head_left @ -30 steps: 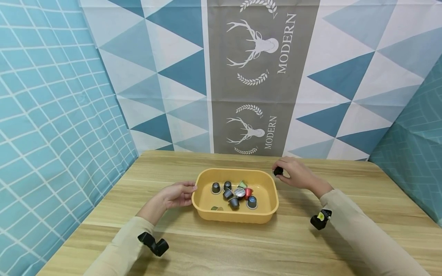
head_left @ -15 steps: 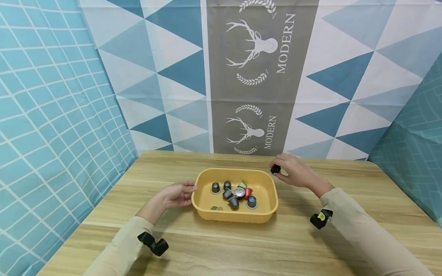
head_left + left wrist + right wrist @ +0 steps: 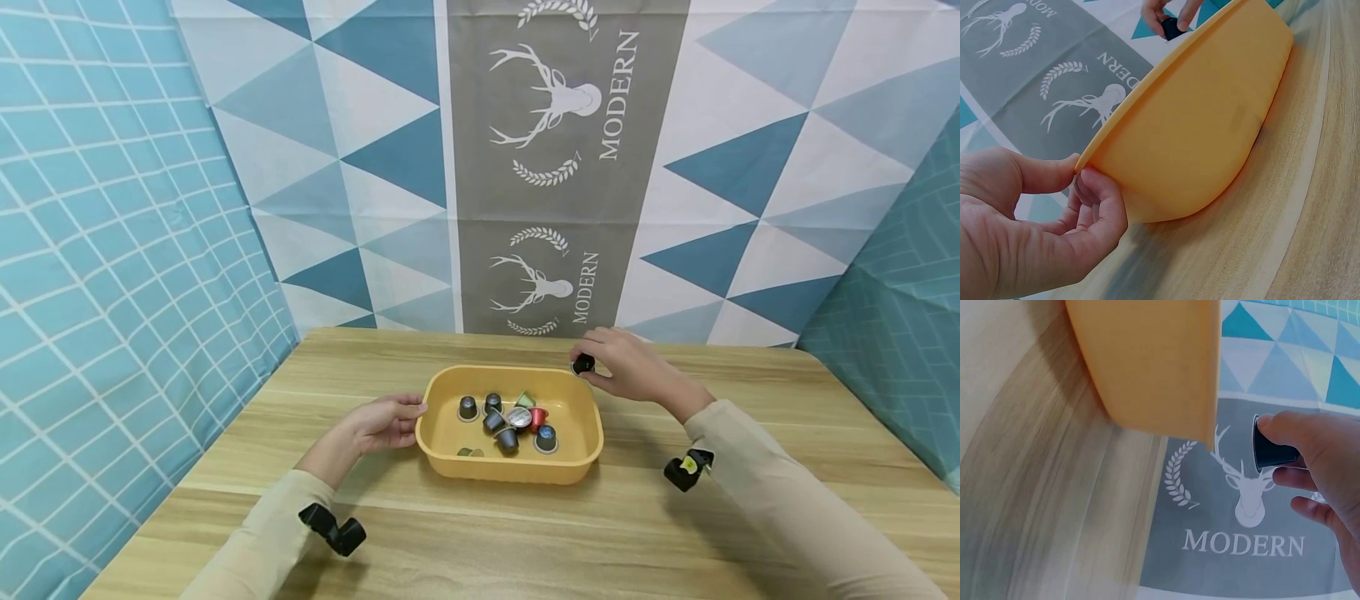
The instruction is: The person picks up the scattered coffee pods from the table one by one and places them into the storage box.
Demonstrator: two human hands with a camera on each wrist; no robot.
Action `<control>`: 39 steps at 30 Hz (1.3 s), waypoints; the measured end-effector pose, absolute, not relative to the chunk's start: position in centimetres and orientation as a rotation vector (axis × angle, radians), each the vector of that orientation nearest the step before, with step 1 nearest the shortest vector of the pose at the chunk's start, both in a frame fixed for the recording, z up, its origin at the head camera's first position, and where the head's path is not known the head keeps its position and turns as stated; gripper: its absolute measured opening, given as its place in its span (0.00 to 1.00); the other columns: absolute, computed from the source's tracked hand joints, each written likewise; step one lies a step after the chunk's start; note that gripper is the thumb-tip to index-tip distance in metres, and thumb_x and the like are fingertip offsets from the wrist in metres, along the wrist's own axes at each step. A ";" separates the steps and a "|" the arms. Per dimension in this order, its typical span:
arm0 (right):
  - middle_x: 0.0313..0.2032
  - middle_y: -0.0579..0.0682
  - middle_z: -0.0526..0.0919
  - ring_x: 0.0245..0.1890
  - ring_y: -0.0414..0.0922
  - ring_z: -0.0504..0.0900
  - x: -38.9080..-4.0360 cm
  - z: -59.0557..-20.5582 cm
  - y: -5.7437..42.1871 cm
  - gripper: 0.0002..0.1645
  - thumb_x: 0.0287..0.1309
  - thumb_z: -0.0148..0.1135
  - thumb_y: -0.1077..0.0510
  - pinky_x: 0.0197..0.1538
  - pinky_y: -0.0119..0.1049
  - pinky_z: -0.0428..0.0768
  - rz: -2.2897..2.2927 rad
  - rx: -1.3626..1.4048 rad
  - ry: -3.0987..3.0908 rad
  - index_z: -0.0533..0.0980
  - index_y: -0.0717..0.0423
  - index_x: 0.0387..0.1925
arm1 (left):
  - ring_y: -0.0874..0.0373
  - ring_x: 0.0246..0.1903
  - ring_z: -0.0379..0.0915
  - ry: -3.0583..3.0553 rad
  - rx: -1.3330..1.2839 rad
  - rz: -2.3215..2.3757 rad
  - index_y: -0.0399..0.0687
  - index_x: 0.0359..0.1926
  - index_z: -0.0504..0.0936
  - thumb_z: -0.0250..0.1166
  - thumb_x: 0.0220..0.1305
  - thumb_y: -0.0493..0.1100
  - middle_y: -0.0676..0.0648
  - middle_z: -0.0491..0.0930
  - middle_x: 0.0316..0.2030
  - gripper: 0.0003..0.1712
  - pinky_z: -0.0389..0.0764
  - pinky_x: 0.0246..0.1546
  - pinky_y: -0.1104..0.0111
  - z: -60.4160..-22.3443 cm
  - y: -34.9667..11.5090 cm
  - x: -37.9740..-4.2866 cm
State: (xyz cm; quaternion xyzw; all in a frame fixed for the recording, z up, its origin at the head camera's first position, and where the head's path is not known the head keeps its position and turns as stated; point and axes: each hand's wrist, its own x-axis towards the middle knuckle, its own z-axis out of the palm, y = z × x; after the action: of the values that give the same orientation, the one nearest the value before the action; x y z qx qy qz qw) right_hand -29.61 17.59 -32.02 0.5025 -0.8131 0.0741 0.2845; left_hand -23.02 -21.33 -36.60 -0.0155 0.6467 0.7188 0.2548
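A yellow plastic basin (image 3: 510, 473) stands on the wooden table, holding several coffee capsules: dark ones, a red capsule (image 3: 538, 418), a green one (image 3: 526, 401), a blue-topped one (image 3: 546, 438) and one showing its silver lid (image 3: 519, 417). My left hand (image 3: 387, 423) pinches the basin's left rim between thumb and curled fingers, plain in the left wrist view. Above the basin's far right corner, my right hand (image 3: 628, 364) pinches a black coffee capsule (image 3: 1274, 450) between thumb and fingers. That capsule is apart from the rim in the right wrist view.
The wooden table (image 3: 480, 542) runs around the basin. Behind it hangs a patterned cloth (image 3: 540, 275) with deer heads and triangles. A blue grid cloth (image 3: 135, 275) covers the left side, a teal one (image 3: 892, 308) the right. Each wrist bears a black camera mount (image 3: 333, 530).
My right hand has moved left and slightly up with the black capsule, from beside the basin to over its far right corner. The left hand and the basin stay where they were.
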 end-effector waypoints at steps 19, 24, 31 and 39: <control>0.35 0.46 0.83 0.37 0.43 0.80 -29.5 -30.6 14.5 0.14 0.48 0.73 0.60 0.46 0.40 0.79 0.230 1.447 -2.146 0.79 0.55 0.38 | 0.65 0.33 0.76 1.746 -0.033 1.956 0.41 0.49 0.67 0.48 0.73 0.37 0.53 0.78 0.31 0.08 0.79 0.35 0.75 -36.5 -21.3 -22.9; 0.34 0.45 0.82 0.37 0.42 0.78 -29.4 -30.0 13.6 0.13 0.49 0.72 0.60 0.44 0.39 0.78 0.230 1.453 -2.157 0.79 0.53 0.37 | 0.65 0.32 0.77 1.746 -0.041 1.956 0.40 0.52 0.66 0.48 0.73 0.36 0.53 0.78 0.31 0.10 0.79 0.35 0.75 -36.5 -21.3 -23.0; 0.34 0.46 0.82 0.36 0.42 0.77 -29.5 -29.1 12.1 0.12 0.50 0.71 0.61 0.43 0.39 0.77 0.241 1.463 -2.149 0.80 0.54 0.38 | 0.65 0.33 0.77 1.747 -0.029 1.948 0.38 0.55 0.65 0.48 0.73 0.37 0.53 0.79 0.32 0.13 0.79 0.35 0.75 -36.5 -21.4 -23.0; 0.35 0.46 0.82 0.38 0.43 0.78 -29.4 -28.5 10.5 0.12 0.51 0.71 0.59 0.45 0.39 0.77 0.218 1.497 -2.140 0.79 0.53 0.39 | 0.66 0.33 0.76 1.748 -0.027 1.950 0.40 0.53 0.66 0.48 0.73 0.37 0.53 0.78 0.32 0.11 0.79 0.35 0.75 -36.5 -21.3 -22.9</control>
State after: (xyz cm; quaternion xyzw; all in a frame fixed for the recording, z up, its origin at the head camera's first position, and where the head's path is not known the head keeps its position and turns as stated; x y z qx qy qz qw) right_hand -29.42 10.53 -28.53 0.5518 -0.7891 0.0806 0.2575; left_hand -22.94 -21.33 -36.51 -0.0101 0.6448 0.7193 0.2584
